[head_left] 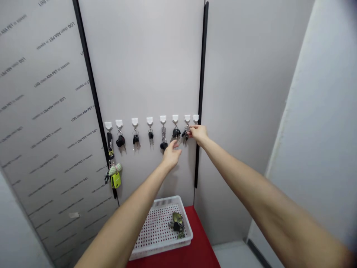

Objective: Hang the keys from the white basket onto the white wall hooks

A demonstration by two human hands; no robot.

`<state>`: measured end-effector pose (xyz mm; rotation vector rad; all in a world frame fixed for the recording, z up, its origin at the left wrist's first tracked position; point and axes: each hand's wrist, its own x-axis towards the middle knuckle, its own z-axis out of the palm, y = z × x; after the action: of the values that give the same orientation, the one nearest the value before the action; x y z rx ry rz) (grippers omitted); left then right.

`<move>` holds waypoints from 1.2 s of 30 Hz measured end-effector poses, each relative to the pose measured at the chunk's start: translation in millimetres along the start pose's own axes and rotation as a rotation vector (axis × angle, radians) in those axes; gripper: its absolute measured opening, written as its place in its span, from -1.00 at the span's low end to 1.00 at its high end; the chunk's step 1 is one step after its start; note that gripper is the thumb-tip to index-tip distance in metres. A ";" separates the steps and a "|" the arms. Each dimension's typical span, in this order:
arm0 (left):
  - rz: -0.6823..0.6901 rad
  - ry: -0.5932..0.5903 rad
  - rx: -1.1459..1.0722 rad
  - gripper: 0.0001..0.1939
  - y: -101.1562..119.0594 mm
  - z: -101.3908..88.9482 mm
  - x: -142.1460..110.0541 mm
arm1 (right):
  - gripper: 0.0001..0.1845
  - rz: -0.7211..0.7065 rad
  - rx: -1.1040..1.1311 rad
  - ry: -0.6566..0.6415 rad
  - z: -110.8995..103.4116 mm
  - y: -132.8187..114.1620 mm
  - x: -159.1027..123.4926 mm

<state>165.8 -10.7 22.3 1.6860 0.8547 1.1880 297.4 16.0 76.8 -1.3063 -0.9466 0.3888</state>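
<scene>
A row of several white hooks [149,120] runs across the grey wall panel, most with a bunch of dark keys hanging from them. My right hand [198,134] is raised to the second hook from the right [187,118], its fingers pinched on the key bunch [184,133] hanging there. My left hand [172,154] hovers just below and to the left of that bunch, fingers loosely spread and holding nothing. The last hook on the right [195,118] carries nothing.
A white perforated basket [156,230] sits on a red surface [192,253] below, with one key bunch [176,222] inside. A long bunch with a yellow-green fob [115,179] hangs from the leftmost hook. Black vertical strips [201,93] divide the wall panels.
</scene>
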 end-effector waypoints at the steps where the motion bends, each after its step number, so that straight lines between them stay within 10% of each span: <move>1: -0.018 0.008 0.000 -0.53 -9.6 -5.3 -7.5 | -0.84 -0.043 -0.035 0.035 -2.3 5.4 -2.7; 6: -0.157 0.019 0.034 -0.64 -77.1 -29.9 -53.6 | -0.70 -0.381 -0.299 0.078 -9.5 50.4 -58.2; 11: -0.301 -0.056 0.173 -0.71 -150.4 -34.8 -106.9 | -0.74 -0.446 -0.676 -0.923 -1.5 115.9 -159.1; 13: -0.319 -0.136 0.268 -0.74 -168.1 -32.3 -124.7 | -0.77 -0.479 -0.939 -1.092 0.7 135.9 -184.7; 18: -0.319 -0.299 0.437 -0.75 -175.5 -27.2 -146.7 | -0.80 -0.570 -1.321 -1.157 0.1 156.0 -196.8; 26: -0.281 -0.281 0.509 -0.74 -175.3 -27.7 -147.5 | -0.85 -0.563 -1.198 -1.099 -2.9 165.5 -198.0; 36: -0.169 -0.209 0.108 -0.63 -152.3 -16.2 -125.0 | -0.81 0.143 -0.302 -0.910 -11.1 145.0 -163.9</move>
<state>105.0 -59.6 -159.3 1.7515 0.9236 0.8491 247.0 -70.9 -117.9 -1.4878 -1.7180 1.0327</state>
